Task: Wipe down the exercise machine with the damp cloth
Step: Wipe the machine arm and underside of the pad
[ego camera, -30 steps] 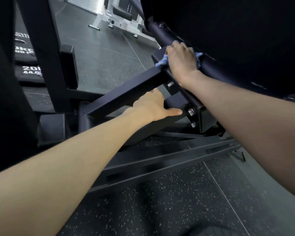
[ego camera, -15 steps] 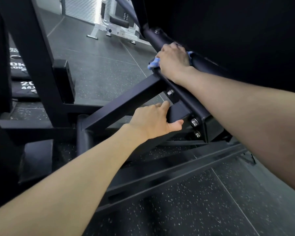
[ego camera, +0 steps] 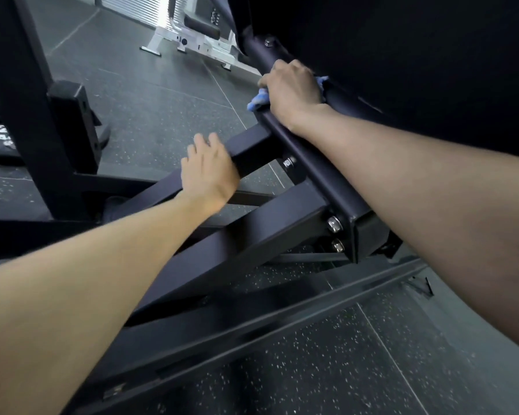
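A view from a head-worn camera looks down along two bare forearms reaching toward a black steel exercise machine frame (ego camera: pixel 252 235) in a gym; the frame is built of square tubes bolted together, with silver hex bolts (ego camera: pixel 333 224) on a bracket near the middle of the view. The right hand (ego camera: pixel 294 91) reaches furthest, up and to the right of centre; it lies palm-down on a black round padded bar (ego camera: pixel 346 100) that slants from upper left to lower right under a large dark panel; its fingers curl over the bar and press a crumpled blue damp cloth (ego camera: pixel 258 100) against it; the cloth is mostly hidden under the palm, with one blue fold showing at the left of the hand and a small tip showing at the right, so the cloth sits between hand and bar, at the point where the bar meets the upper end of a slanted square tube. The left hand (ego camera: pixel 209 170) rests lower and to the left, on top of that same slanted black square tube (ego camera: pixel 249 151); its fingers are loosely bent over the far edge of the tube and hold nothing else; the fingertips are partly blurred. The floor is dark grey rubber tile flooring with pale speckles (ego camera: pixel 312 369); a white-framed gym machine (ego camera: pixel 192 40) stands well apart at the top of the view; a black upright post (ego camera: pixel 27 115) rises at the left.
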`<state>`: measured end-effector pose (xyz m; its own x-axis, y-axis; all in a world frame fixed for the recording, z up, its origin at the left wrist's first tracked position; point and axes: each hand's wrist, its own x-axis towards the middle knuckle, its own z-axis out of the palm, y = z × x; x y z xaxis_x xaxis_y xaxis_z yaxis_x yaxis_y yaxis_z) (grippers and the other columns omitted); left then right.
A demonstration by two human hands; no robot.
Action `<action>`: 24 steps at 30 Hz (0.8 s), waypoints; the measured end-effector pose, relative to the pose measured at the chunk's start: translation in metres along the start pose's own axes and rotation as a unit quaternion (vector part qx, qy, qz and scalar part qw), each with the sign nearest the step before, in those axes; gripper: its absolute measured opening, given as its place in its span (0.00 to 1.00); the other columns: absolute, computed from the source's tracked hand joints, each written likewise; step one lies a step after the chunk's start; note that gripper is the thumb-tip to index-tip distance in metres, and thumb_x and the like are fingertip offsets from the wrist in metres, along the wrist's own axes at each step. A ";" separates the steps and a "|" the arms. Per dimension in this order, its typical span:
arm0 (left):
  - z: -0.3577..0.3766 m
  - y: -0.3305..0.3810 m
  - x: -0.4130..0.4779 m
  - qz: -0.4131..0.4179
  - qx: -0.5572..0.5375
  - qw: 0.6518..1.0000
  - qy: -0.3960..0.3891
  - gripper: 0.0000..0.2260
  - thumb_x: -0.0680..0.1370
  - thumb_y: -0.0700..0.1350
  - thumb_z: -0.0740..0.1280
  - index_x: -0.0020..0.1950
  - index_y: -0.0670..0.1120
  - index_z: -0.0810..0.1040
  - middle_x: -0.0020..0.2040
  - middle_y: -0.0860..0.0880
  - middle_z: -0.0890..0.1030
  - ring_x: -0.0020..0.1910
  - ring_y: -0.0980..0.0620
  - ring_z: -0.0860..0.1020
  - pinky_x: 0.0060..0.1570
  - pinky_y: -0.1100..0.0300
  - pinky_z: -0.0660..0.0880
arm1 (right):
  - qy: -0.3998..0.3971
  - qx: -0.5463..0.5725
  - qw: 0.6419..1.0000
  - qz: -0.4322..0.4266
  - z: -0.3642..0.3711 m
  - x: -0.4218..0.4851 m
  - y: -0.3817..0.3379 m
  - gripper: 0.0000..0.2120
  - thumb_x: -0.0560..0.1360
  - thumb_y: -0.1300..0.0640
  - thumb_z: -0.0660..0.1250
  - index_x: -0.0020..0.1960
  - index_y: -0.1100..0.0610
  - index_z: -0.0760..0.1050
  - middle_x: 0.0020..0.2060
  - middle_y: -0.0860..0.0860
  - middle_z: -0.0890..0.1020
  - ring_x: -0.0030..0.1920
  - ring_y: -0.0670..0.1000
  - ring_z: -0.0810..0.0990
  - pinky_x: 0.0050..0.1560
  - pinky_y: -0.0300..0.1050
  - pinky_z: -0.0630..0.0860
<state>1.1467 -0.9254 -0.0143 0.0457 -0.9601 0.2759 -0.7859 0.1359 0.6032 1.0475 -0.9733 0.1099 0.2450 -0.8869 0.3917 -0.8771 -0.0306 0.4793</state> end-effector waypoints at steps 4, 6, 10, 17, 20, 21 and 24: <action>-0.002 0.003 0.017 0.056 0.055 0.996 -0.046 0.15 0.80 0.46 0.62 0.63 0.39 0.69 0.60 0.37 0.73 0.59 0.35 0.72 0.49 0.49 0.68 | -0.022 0.008 0.999 -0.023 0.001 0.011 -0.003 0.16 0.80 0.56 0.57 0.65 0.55 0.74 0.64 0.57 0.71 0.66 0.59 0.67 0.63 0.50 0.66; -0.005 0.005 0.023 0.075 0.096 0.991 -0.051 0.14 0.79 0.43 0.63 0.63 0.38 0.70 0.59 0.36 0.74 0.58 0.34 0.73 0.50 0.49 0.70 | -0.050 0.027 0.998 -0.028 -0.002 0.014 -0.008 0.16 0.80 0.54 0.58 0.66 0.53 0.74 0.65 0.56 0.71 0.67 0.60 0.67 0.66 0.54 0.66; -0.013 0.005 0.040 0.075 0.081 0.989 -0.096 0.17 0.75 0.45 0.69 0.61 0.40 0.74 0.58 0.38 0.76 0.58 0.36 0.74 0.52 0.50 0.71 | -0.082 0.062 0.995 0.000 -0.010 0.011 -0.013 0.16 0.78 0.55 0.62 0.66 0.52 0.75 0.66 0.55 0.71 0.67 0.60 0.68 0.67 0.63 0.63; -0.008 -0.007 0.031 0.080 0.051 0.994 -0.057 0.17 0.76 0.49 0.68 0.62 0.42 0.76 0.56 0.36 0.77 0.56 0.34 0.74 0.53 0.49 0.71 | -0.069 0.120 0.986 0.090 -0.015 -0.029 -0.007 0.17 0.77 0.52 0.64 0.66 0.53 0.74 0.66 0.55 0.73 0.66 0.57 0.71 0.64 0.47 0.67; -0.008 -0.003 0.026 0.072 0.054 0.994 -0.053 0.17 0.77 0.49 0.67 0.62 0.42 0.75 0.56 0.35 0.75 0.56 0.33 0.73 0.52 0.49 0.71 | -0.061 0.131 0.983 0.113 -0.019 -0.034 0.001 0.15 0.76 0.50 0.66 0.61 0.50 0.78 0.64 0.52 0.75 0.65 0.56 0.72 0.67 0.52 0.64; -0.009 -0.001 0.023 0.069 0.055 0.995 -0.053 0.17 0.77 0.48 0.67 0.63 0.41 0.75 0.56 0.34 0.75 0.56 0.33 0.73 0.51 0.48 0.71 | -0.050 0.117 0.986 0.104 -0.019 -0.033 -0.001 0.16 0.76 0.50 0.66 0.62 0.51 0.77 0.64 0.52 0.74 0.66 0.55 0.71 0.68 0.51 0.63; -0.011 0.000 0.020 0.065 0.051 0.995 -0.050 0.17 0.78 0.48 0.66 0.64 0.41 0.74 0.55 0.34 0.75 0.56 0.32 0.73 0.49 0.48 0.71 | -0.024 0.048 0.997 0.049 -0.012 -0.020 -0.004 0.16 0.79 0.51 0.60 0.65 0.54 0.74 0.65 0.54 0.71 0.68 0.55 0.65 0.67 0.47 0.59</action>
<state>1.1546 -0.9415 -0.0003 -0.1189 -0.9560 0.2681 -0.8403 0.2407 0.4858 1.0513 -0.9504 0.1094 0.1377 -0.9084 0.3948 -0.9318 0.0163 0.3625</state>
